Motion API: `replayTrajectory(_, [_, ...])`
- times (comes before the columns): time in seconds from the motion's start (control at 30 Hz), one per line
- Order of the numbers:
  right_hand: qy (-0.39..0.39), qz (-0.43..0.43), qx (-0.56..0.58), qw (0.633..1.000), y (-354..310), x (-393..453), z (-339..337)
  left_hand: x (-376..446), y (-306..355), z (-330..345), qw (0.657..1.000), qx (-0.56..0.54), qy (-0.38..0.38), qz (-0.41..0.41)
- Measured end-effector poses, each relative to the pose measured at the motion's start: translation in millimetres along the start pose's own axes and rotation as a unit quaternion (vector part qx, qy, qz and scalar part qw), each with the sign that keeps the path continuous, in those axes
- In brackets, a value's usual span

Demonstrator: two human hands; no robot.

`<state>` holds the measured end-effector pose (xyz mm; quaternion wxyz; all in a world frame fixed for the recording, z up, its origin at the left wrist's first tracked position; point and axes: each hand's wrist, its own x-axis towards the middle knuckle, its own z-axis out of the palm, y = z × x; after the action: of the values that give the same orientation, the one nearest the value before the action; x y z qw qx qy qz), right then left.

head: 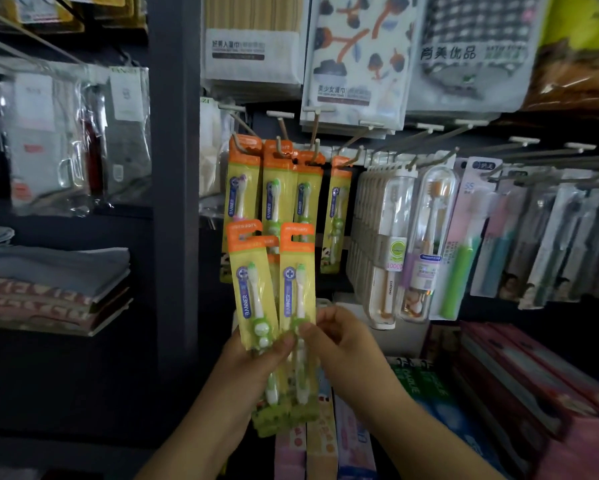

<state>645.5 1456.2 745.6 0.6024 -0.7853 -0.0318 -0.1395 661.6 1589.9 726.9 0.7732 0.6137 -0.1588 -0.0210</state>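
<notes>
We hold two children's toothbrush packs upright in front of the display, side by side and touching along their inner edges. The left toothbrush pack and the right toothbrush pack are both yellow cards with orange hanger tops and a green-and-white brush under the blister. Our left hand grips the left pack from behind low down, with the thumb curled over the front by the brush's round green handle. Our right hand pinches the inner edge of the right pack at about the same height, its fingers curled. The edges of more such cards show behind the two, though we cannot tell how many. Just above and behind them, matching hanging packs fill a row of pegs. To the right of these hang cased toothbrushes in clear tubes, then further toothbrush packets out to the edge. Bagged towels hang above the pegs. Toothpaste boxes lie below at the right, and folded towels sit stacked on a shelf well off to the left.
</notes>
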Motion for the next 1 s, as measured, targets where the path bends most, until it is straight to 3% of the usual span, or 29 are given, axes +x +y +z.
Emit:
replayTrajectory(0.27, [0.169,-0.030,-0.088,0.981,-21,46,-22,5,-10,-9,0.998,0.029,0.046,-0.023])
replayTrajectory(0.47, [0.186,-0.020,-0.107,0.976,-43,101,-28,6,-9,-21,0.998,0.036,0.040,-0.017])
replayTrajectory(0.73, [0.204,0.029,0.039,0.978,-45,144,-23,10,-1,-23,0.999,0.044,0.000,-0.001])
replayTrajectory(1.0, [0.235,0.060,0.081,0.967,-40,168,-23,15,-1,-29,0.999,0.038,-0.007,-0.002])
